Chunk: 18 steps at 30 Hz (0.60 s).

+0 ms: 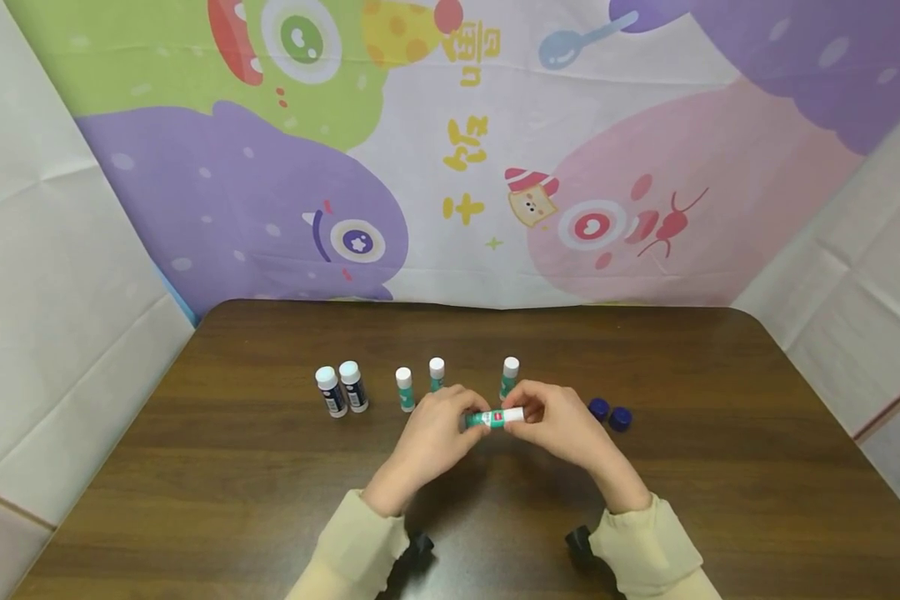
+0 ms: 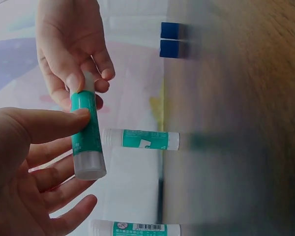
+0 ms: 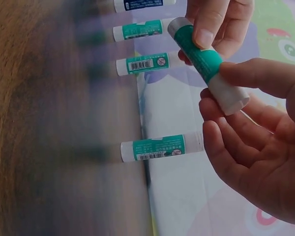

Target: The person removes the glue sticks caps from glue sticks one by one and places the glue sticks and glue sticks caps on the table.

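Note:
Between both hands a green glue stick [image 1: 497,418] with a white cap lies roughly level above the table. My left hand [image 1: 438,429] pinches its green body near the base, thumb on the label in the left wrist view [image 2: 34,162]. At the other end, my right hand [image 1: 562,423] holds the white cap [image 3: 228,93] between thumb and fingers. The cap still covers the stick's end. Behind the hands stand three similar green glue sticks: one on the left [image 1: 405,389], one partly hidden by the left hand [image 1: 437,373], and one behind the right hand [image 1: 509,377].
Two dark blue sticks with pale caps [image 1: 332,392] stand side by side at the left. Right of the hands, two small dark blue caps [image 1: 609,413] sit close together on the brown wooden table [image 1: 720,467]. A cartoon-printed cloth [image 1: 435,250] hangs along the far edge.

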### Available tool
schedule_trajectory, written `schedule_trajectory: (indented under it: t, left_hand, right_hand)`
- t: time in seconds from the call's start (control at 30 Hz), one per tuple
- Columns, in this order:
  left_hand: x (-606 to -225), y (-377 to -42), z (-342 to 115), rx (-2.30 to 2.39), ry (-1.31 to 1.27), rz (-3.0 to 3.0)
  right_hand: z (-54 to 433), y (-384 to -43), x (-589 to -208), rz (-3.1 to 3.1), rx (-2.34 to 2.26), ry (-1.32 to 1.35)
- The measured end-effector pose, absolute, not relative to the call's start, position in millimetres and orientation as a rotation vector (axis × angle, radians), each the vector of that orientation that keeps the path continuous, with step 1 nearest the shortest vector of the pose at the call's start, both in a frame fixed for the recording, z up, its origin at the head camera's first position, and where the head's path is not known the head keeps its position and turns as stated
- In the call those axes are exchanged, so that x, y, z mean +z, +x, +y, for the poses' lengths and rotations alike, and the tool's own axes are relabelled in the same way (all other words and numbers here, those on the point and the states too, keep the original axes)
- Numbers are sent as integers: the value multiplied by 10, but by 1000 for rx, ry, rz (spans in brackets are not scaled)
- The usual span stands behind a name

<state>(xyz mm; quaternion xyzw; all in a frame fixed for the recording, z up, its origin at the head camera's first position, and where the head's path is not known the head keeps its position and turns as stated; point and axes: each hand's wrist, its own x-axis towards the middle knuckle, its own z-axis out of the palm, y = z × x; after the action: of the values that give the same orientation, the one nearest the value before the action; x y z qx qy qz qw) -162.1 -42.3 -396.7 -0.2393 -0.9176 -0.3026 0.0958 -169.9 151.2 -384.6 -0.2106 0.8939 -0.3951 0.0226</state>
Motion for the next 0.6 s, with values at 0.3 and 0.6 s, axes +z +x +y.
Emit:
schedule_trajectory:
  t: [0.3, 0.6]
  left_hand:
    - [-3935, -1598, -438, -901, -750, -2724]
    - [-3908, -1600, -463, -944, -821, -2772]
  right_hand:
    - [1519, -1677, -3825, 2728, -1233, -681]
    - [1546, -1664, -3801, 2709, -1199, -742]
